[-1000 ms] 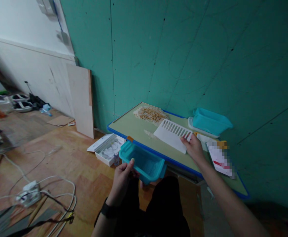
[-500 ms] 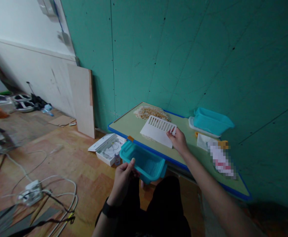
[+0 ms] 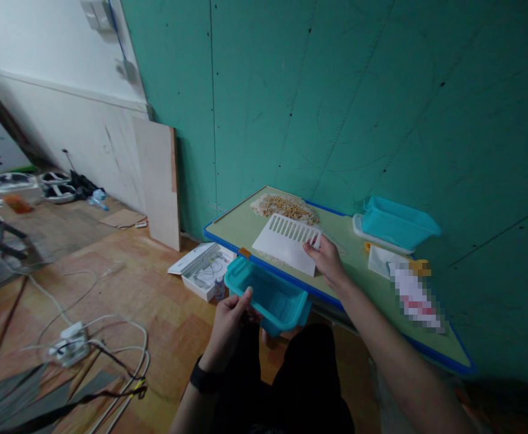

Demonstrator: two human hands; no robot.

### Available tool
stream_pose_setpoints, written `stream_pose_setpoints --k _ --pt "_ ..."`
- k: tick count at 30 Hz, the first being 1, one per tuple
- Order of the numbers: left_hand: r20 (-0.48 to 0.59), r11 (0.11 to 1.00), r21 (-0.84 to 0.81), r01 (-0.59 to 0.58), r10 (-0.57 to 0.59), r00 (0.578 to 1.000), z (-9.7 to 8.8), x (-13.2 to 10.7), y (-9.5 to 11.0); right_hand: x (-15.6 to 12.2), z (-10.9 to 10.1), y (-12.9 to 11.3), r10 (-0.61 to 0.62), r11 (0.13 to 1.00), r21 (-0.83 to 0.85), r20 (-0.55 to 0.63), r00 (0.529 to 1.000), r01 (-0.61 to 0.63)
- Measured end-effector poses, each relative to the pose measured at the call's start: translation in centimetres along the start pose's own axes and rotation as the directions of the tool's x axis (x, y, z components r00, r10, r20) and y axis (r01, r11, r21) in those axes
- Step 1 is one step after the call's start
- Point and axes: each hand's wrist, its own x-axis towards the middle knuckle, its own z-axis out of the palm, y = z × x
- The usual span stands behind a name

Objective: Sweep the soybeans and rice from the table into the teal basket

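My left hand (image 3: pixel 231 319) grips the near rim of a teal plastic bin (image 3: pixel 270 295), thumb on top, just below the table's front edge. A white flat scraper with a row of slots (image 3: pixel 286 244) is in my right hand (image 3: pixel 325 259), pinched at its right end. It stands tilted on the green tabletop (image 3: pixel 232 232), its lower edge near the blue front border. Behind it lies a spread pile of yellow kernels and pale grains (image 3: pixel 286 208). A few pale grains (image 3: pixel 270 260) show along the scraper's lower edge.
Another teal bin (image 3: pixel 399 223) sits on a white tray (image 3: pixel 358 226) at the table's back right, near a blurred pink-and-white packet (image 3: pixel 415 298). On the floor are an open white box (image 3: pixel 207 271), a small bottle (image 3: pixel 219 289) and a power strip with cables (image 3: pixel 69 345). A board (image 3: pixel 160 187) leans on the wall.
The scraper has moved a little left and toward the table's front edge in my right hand. My left hand keeps the bin below the edge. The view has shifted slightly left.
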Motion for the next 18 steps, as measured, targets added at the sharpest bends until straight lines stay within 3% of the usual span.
stream_pose_setpoints --k 4,10,18 --pt "0.001 1.000 0.005 0.007 -0.007 1.000 0.1 -0.1 0.3 -1.1 0.3 -0.6 0.067 0.997 0.047 0.041 0.997 -0.069" --pt "0.013 0.999 -0.030 0.013 -0.012 1.000 0.3 -0.2 0.3 -2.0 0.5 -1.1 0.134 0.987 0.093 0.006 0.991 -0.134" --pt "0.015 1.000 -0.001 -0.016 0.016 1.000 0.0 0.0 0.0 -2.6 0.6 -1.8 0.163 0.972 0.171 -0.005 0.987 -0.159"
